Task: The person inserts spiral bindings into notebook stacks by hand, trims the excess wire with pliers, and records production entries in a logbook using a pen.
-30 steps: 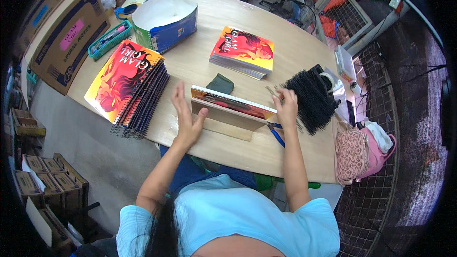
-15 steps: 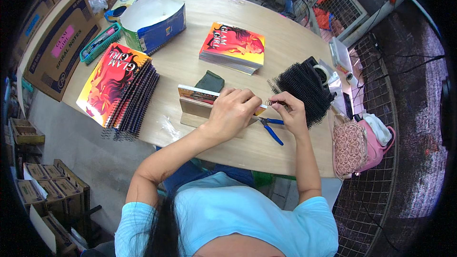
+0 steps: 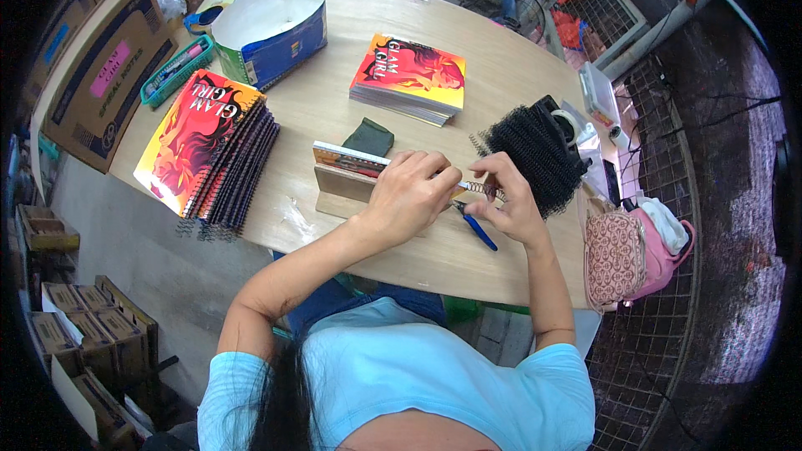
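My left hand [image 3: 413, 190] is closed over the top edge of an unbound notebook [image 3: 347, 156], which stands on edge against a small wooden stand [image 3: 340, 188]. From the notebook's right end sticks out a thin spiral coil [image 3: 477, 187]. Around that coil my right hand [image 3: 508, 200] is curved, thumb and forefinger apart. Its other fingers are partly hidden. Blue-handled pliers [image 3: 479, 232] lie on the table just below the coil. Behind the stand is a dark green block [image 3: 368, 139].
Spiral-bound notebooks [image 3: 196, 146] are stacked at left, unbound ones [image 3: 409, 75] at the far middle. Many black coils [image 3: 535, 159] fill a holder at right. A cut-open blue box [image 3: 284, 50], a teal pen basket [image 3: 177, 71] and a pink bag [image 3: 656, 250] stand near the table's edges.
My right thumb and forefinger have parted from their pinch, and more of the coil shows between them. My left hand stays on the notebook.
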{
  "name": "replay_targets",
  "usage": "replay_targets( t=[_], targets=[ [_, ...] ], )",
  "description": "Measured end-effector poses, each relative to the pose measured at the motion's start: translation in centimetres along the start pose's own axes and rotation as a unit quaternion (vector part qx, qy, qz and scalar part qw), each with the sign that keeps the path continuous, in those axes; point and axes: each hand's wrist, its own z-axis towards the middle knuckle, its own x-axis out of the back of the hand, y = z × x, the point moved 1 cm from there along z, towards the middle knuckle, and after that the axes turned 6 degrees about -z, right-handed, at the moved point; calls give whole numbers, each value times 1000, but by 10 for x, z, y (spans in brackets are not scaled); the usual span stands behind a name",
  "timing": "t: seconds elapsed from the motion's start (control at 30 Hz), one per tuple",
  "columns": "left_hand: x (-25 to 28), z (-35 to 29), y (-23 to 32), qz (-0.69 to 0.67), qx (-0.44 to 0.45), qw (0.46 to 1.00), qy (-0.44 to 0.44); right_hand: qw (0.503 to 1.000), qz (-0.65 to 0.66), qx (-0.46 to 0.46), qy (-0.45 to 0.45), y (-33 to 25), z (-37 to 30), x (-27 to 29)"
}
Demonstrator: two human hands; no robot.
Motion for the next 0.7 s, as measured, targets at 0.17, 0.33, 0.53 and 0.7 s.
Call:
replay_targets(
  t=[0.17, 0.33, 0.53, 0.7],
  targets=[
    [0, -1, -1, -29, 16, 999, -16, 998, -52, 16, -19, 1, 2, -5],
    [7, 1, 3, -10, 25, 1000, -15, 985, -143, 82, -44, 10, 9, -4],
    [1, -7, 6, 71, -33, 996, -32, 995, -71, -15, -70, 33, 75, -11],
    [-3, -7, 6, 121, -50, 990, -53, 948, -166, 1, -271, 31, 133, -116]
  ],
)
